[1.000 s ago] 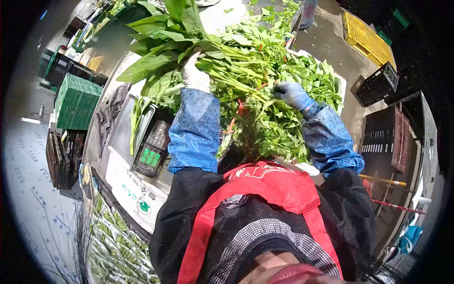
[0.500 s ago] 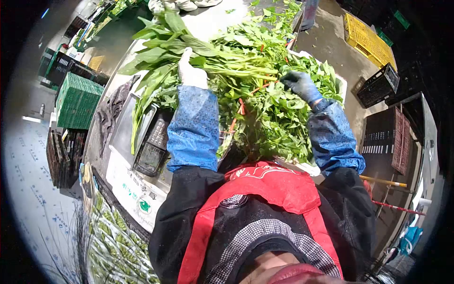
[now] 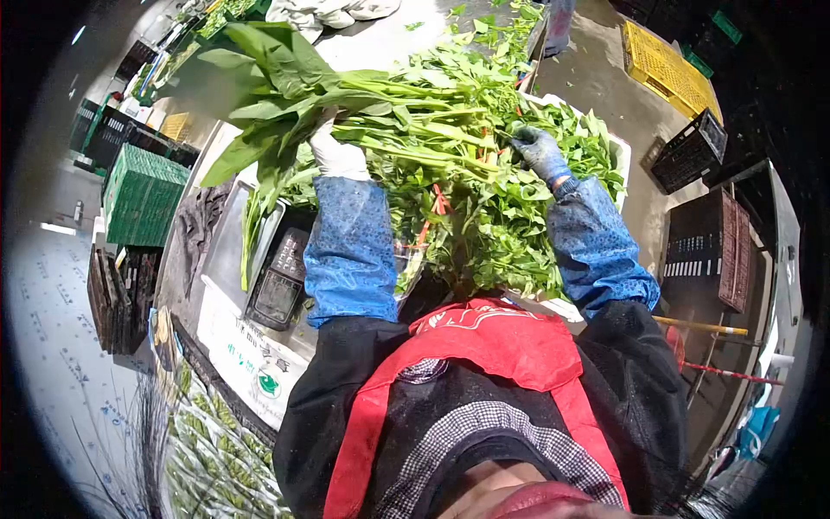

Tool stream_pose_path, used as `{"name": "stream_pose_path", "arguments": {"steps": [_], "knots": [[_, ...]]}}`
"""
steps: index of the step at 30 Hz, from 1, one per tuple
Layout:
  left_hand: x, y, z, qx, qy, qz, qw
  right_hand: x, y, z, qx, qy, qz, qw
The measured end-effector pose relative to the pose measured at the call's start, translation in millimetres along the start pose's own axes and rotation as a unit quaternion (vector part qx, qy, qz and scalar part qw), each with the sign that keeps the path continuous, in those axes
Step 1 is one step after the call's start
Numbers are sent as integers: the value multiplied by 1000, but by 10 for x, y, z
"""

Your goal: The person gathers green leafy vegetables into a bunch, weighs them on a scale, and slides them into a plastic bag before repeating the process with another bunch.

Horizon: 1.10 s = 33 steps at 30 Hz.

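My left hand (image 3: 339, 156), in a white glove, is closed around a bunch of long-stemmed leafy greens (image 3: 285, 95). The broad leaves fan out to the left and their pale stems run right, over the heap. Part of my fingers is hidden beneath the bunch. My right hand (image 3: 541, 156), in a blue-grey glove, is beside the stem ends with its fingers curled together at the loose greens (image 3: 519, 221). What lies between those fingertips is hidden. Red-orange strips (image 3: 439, 201) show among the leaves under the stems.
A white container (image 3: 624, 164) rims the heap on the right. A small black basket (image 3: 278, 281) stands left of my forearm. Stacked green crates (image 3: 145, 195) are at left; a yellow crate (image 3: 666, 69) and a black crate (image 3: 689, 153) sit on the floor at right.
The bunch has turned, and its leaves now spread farther left. My left thumb, earlier on top, is now mostly hidden. My right hand has shifted slightly left.
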State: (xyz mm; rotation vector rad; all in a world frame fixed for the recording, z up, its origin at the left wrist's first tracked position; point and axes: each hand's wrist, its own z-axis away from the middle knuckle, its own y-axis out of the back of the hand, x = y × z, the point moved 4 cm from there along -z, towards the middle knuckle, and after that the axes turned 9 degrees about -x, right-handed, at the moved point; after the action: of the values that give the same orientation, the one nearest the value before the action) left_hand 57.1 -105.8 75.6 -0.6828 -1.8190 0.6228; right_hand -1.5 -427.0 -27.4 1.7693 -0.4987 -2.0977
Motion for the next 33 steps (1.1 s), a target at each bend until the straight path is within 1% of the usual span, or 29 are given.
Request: {"name": "stream_pose_path", "arguments": {"steps": [1, 2, 3, 4, 6, 7, 8, 9, 10, 11, 12, 13, 14, 15, 16, 17, 18, 19, 20, 22, 23, 24, 26, 27, 28, 29, 30, 32, 33], "knots": [[97, -41, 67, 8, -15, -31, 999, -3, 62, 98, -51, -86, -61, 993], [144, 48, 21, -12, -83, -106, 991, 104, 104, 17, -33, 28, -46, 998], [108, 206, -59, -46, -50, -70, 995, 188, 123, -31, -12, 141, -32, 989], [155, 113, -75, -80, -18, -31, 996, -89, 176, 82, 2, 177, -6, 984], [127, -16, 6, -124, -57, 1, 991, -557, 205, 199, 12, 148, -25, 989], [83, 0, -4, -155, -68, 21, 985, -791, 165, 284, -18, 139, -112, 984], [-72, 150, -90, -166, -12, 82, 983, -887, 81, 256, -16, 164, -120, 979], [-77, 132, -55, -192, -22, 59, 979, -917, 32, 207, -14, 189, -128, 973], [-81, 113, -24, -193, -9, 87, 977, -893, -19, 123, 15, 280, -3, 960], [-87, 97, 5, -194, 4, 114, 974, -666, -8, 56, -11, 233, -129, 964], [-95, 194, -23, -199, 18, 148, 969, -566, -17, 54, -38, 183, -252, 949], [-49, 215, -40, -201, 29, 183, 962, -400, 18, -17, 5, 128, -276, 953], [0, 248, -14, -205, 39, 155, 966, -161, 106, -127, 58, 142, -233, 960], [51, 252, 14, -205, 34, 166, 964, 46, 124, -178, 38, 100, -250, 962], [81, 270, 6, -206, 26, 177, 962, 49, 141, -176, 17, 59, -265, 962], [26, 523, -53, -219, -15, 96, 971, 29, 170, -125, 18, 58, -137, 989], [-22, 641, -81, -203, -13, 92, 975, -224, 155, 9, 17, 139, -81, 987], [-44, 632, -75, -194, -12, 100, 976, -523, 120, 124, 17, 219, -24, 975], [-69, 567, -30, -187, -2, 113, 976, -755, 111, 214, 39, 272, 52, 960], [-165, 370, 55, -192, 18, 138, 971, -1132, 15, 330, 58, 313, 112, 941], [-202, 275, 122, -195, 30, 143, 970, -1163, -87, 252, 27, 311, 120, 943], [-273, 233, 157, -197, 38, 143, 969, -1255, -133, 310, -52, 242, 123, 961], [-287, 214, 183, -198, 39, 136, 970, -1029, -267, 110, -241, 147, 109, 953], [-269, 228, 166, -197, 34, 138, 970, -1022, -204, 163, -144, 197, 205, 948], [-209, 260, 121, -194, 19, 137, 971, -867, -134, 206, -169, 79, 151, 971], [-123, 304, 111, -185, 6, 130, 974, -526, -187, 65, -248, 31, 31, 968], [-37, 336, 93, -179, -6, 123, 976, -343, -156, 91, -248, 46, -61, 966], [43, 396, 69, -167, -19, 108, 980, -8, -49, 37, -183, 69, -124, 973], [61, 416, 91, -161, -26, 107, 981, 53, -15, 42, -177, 80, -104, 975]]}}
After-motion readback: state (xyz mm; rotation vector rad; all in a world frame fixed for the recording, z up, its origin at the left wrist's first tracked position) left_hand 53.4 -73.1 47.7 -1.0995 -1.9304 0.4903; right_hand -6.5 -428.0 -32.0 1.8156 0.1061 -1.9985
